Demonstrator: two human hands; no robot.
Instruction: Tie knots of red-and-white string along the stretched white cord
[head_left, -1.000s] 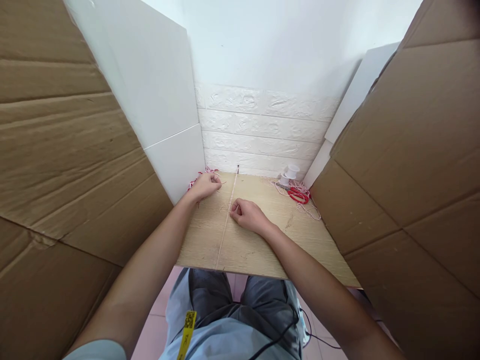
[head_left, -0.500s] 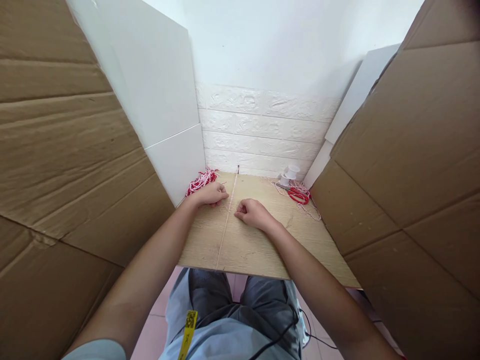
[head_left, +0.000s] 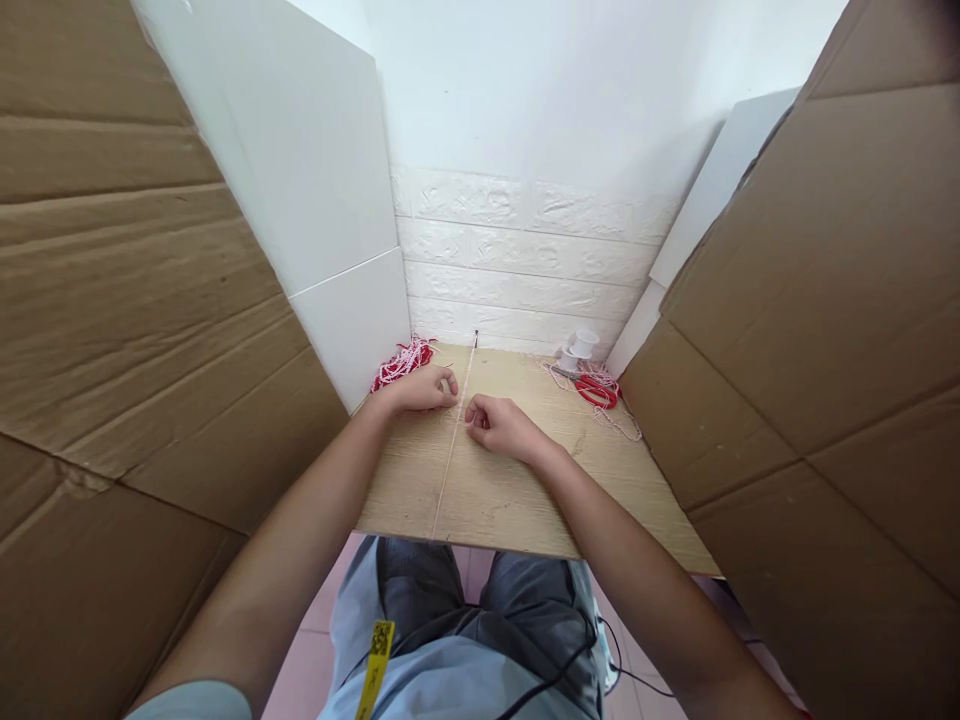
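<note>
A thin pale cord [head_left: 450,460] runs taut from a small dark hook [head_left: 476,334] at the wall base to the front edge of the wooden board [head_left: 517,510]. Its far half looks thicker, with white and pink knotting. My left hand [head_left: 426,389] is just left of the cord, its thumb and index finger curled together. Close on the right side, my right hand [head_left: 501,425] has its fingers bent in a pinch. Fine thread strands, barely visible, show around both fingertips, and each hand appears to pinch one.
A heap of red and pink-white cords [head_left: 405,362] lies at the back left. Red-handled scissors [head_left: 597,390], tangled pink cord [head_left: 626,428] and white spools [head_left: 582,345] sit at the back right. Cardboard walls [head_left: 810,400] flank the board. A black cable [head_left: 551,680] hangs over my lap.
My right hand has moved slightly left and up, nearer the cord. The left hand's index finger has lifted and now curves into a loop with the thumb.
</note>
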